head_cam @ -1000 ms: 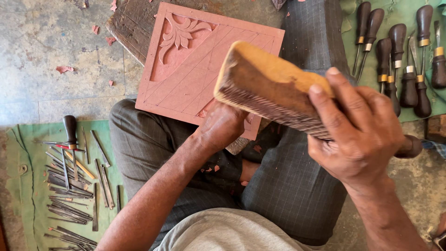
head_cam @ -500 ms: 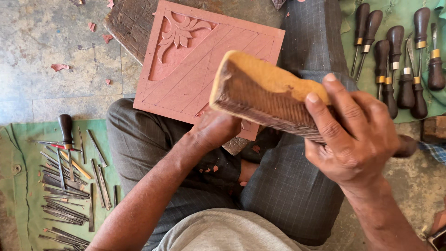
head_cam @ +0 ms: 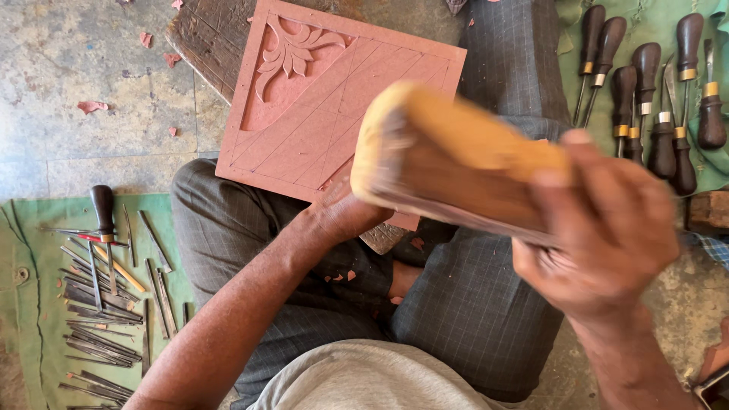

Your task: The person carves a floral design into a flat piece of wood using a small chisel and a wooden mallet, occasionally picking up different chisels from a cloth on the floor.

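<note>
My right hand [head_cam: 607,235] grips a thick yellowish wooden block [head_cam: 448,156], raised and blurred above my lap. Beneath it lies a square pink slab [head_cam: 326,106] with ruled diagonal lines and a leaf motif carved in its upper left corner; the slab leans on my knee and on a dark wooden beam [head_cam: 209,42]. My left hand [head_cam: 345,212] rests at the slab's lower edge, mostly hidden under the block; what it holds cannot be seen.
On a green cloth [head_cam: 30,304] at the left lie several thin metal chisels [head_cam: 99,304] and one dark-handled tool [head_cam: 102,212]. Several dark-handled chisels [head_cam: 653,99] lie on green cloth at the upper right. Pink chips [head_cam: 91,106] dot the stone floor.
The block in my right hand has swung down and toward the camera, now blurred and larger. My left hand stays at the slab's lower edge.
</note>
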The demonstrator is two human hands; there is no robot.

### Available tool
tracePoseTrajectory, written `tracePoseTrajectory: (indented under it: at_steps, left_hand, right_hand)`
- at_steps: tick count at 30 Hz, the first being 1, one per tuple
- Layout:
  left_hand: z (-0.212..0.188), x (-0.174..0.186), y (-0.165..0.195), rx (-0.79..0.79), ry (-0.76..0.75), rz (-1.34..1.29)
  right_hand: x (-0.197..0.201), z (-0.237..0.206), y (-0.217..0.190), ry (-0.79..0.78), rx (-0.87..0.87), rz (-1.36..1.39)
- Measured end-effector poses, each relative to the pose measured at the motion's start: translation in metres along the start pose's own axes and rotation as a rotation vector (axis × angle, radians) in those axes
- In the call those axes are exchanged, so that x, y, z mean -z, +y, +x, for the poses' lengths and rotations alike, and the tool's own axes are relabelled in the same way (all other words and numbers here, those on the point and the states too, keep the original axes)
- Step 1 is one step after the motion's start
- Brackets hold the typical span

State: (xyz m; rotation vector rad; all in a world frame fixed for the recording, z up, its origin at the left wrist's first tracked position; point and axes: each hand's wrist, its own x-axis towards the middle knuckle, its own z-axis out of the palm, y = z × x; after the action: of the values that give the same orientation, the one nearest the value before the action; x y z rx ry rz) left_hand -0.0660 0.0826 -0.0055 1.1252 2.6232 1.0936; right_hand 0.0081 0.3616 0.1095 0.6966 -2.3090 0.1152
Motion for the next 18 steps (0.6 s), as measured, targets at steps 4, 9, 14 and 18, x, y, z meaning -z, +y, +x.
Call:
tracePoseTrajectory:
  at_steps: [4, 9, 14, 18]
  left_hand:
    - [0.001, 0.001, 0.003, 0.012, -0.199, 0.224]
    - [0.002, 0.020, 0.017, 0.031, 0.120, -0.193]
    - [-0.015, 0.058, 0.013, 0.161, 0.513, -0.472]
    - [-0.042, 0.080, 0.006, 0.167, 0.752, -0.825]
  right_hand:
    - [-0.002, -0.016, 0.003, -0.055, -0.046, 0.007]
    - [0.018, -0.016, -0.005, -0.103, -0.266, 0.148]
    - [0.044, -0.025, -0.025, -0.129, -0.997, 0.737]
    - [0.041, -0.065, -0.012, -0.079, -1.363, 0.986]
